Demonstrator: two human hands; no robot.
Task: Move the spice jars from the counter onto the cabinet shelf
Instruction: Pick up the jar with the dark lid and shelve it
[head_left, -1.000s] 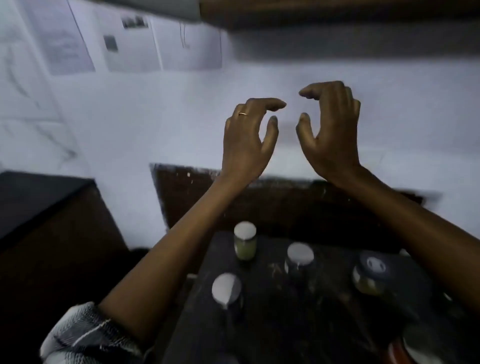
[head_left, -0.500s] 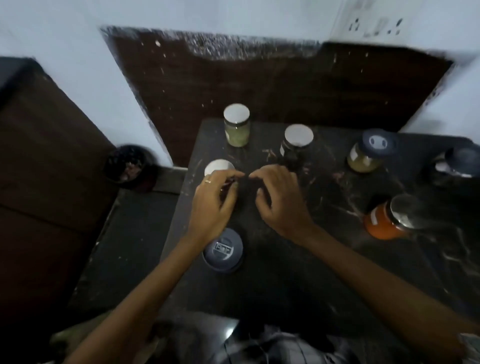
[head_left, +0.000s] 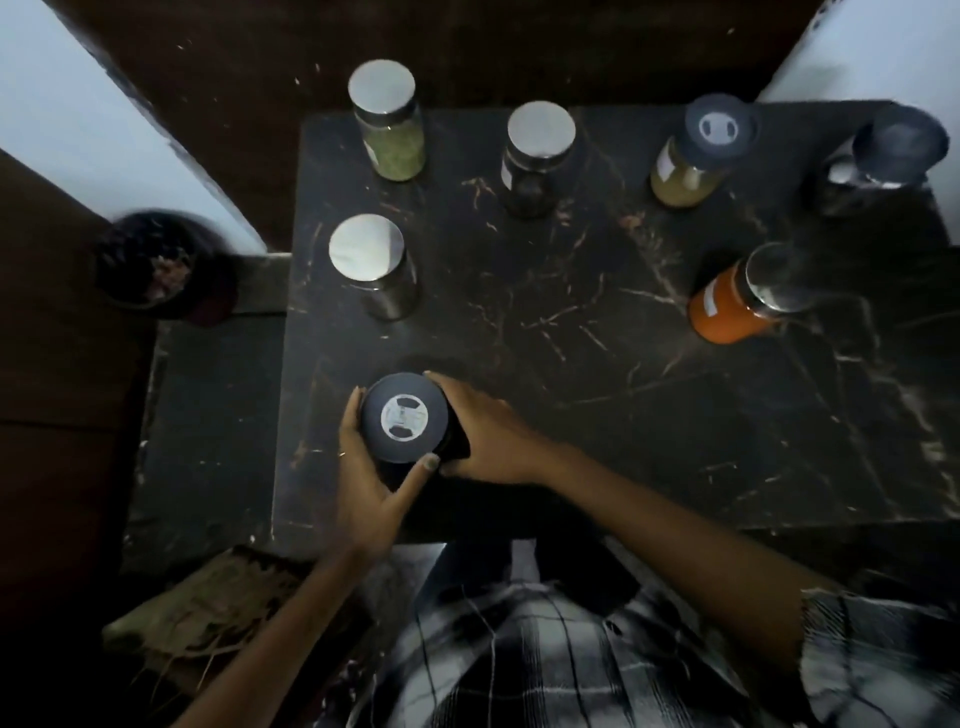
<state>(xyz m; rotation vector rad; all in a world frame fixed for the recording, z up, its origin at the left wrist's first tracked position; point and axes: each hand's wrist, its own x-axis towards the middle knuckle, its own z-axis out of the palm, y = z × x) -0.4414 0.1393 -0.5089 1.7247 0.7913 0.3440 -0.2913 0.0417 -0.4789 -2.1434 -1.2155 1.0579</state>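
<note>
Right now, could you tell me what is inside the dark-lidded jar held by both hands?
Its contents cannot be seen: the dark lid covers the top, and the left hand and right hand wrap its sides.

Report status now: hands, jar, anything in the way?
Left hand and right hand both grip the dark-lidded jar. Jar near counter front edge. Six other jars behind, none blocking.

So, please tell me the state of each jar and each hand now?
Dark-lid jar: lidded, gripped by both hands.
Left hand: curled round it.
Right hand: curled round it.
Green jar: upright, lidded.
Orange jar: upright, lidded.
Yellow jar: upright, lidded.
</note>
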